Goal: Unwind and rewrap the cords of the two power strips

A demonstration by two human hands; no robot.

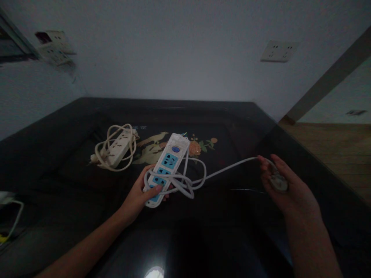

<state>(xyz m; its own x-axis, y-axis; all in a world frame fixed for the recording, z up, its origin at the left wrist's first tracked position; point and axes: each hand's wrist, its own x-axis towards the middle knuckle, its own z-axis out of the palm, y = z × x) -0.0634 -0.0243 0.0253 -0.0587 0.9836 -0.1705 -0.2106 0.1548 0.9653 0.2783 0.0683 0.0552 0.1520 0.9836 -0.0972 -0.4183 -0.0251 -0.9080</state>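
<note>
My left hand [145, 191] grips the lower end of a white power strip [177, 143] with blue socket panels and a dark blue switch. It is tilted above the dark table, its upper end leaning right. Loops of the white cord [185, 183] wrap around the strip's lower half and hang at its right side. From there the cord runs right to my right hand [292, 189], which lies palm up with fingers curled around the plug [278, 183]. Part of the plug is hidden in the fingers.
A second power strip [119, 148], cream-coloured with its cord looped around it, lies left on the black table [203, 239]. The tabletop carries a bird-and-flower picture [152, 148]. Wall sockets [278, 51] sit behind at right, with more sockets [56, 48] at left. Wooden floor [336, 150] shows at right.
</note>
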